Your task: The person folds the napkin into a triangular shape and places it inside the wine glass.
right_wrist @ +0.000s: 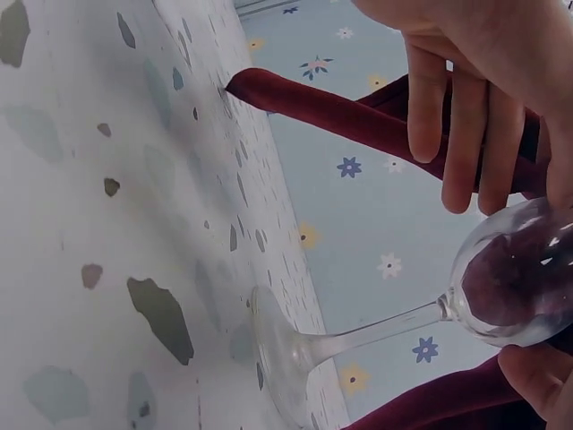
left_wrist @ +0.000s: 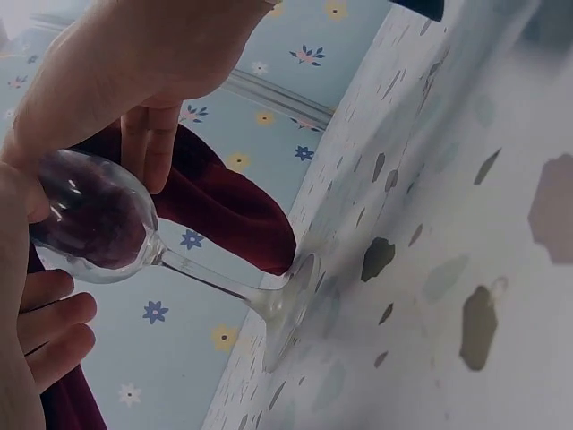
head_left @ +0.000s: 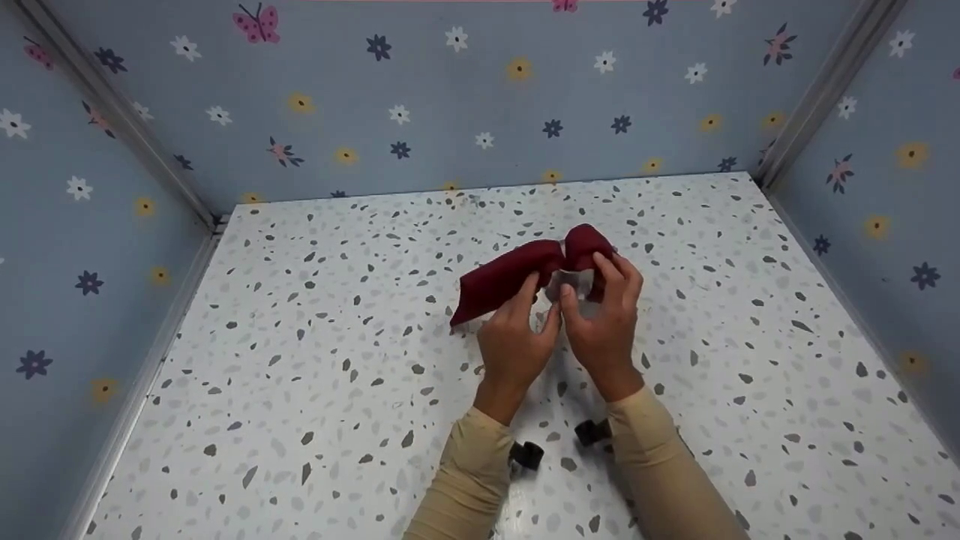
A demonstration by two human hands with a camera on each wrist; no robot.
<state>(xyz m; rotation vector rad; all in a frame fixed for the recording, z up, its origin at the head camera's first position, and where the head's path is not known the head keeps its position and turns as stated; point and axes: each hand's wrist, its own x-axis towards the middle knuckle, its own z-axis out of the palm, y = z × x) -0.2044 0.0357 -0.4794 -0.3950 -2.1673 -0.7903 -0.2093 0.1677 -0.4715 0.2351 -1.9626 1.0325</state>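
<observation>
A clear wine glass (head_left: 573,286) stands on its foot, its bowl between my two hands. Part of a dark red cloth (head_left: 506,279) is bunched inside the bowl (right_wrist: 506,278); the rest drapes over the rim on both sides, with the longer flap to the left. My left hand (head_left: 514,345) grips the bowl's left side, its index finger against the cloth. On the other side, my right hand (head_left: 604,341) holds the bowl with its thumb in front and fingers on the cloth. The clear stem (left_wrist: 210,279) shows below the bowl.
The white speckled table (head_left: 300,360) reaches back to a blue flowered wall (head_left: 435,90), with similar panels at left and right. Black wrist devices (head_left: 529,455) sit on the inner sides of both tan sleeves (head_left: 472,480).
</observation>
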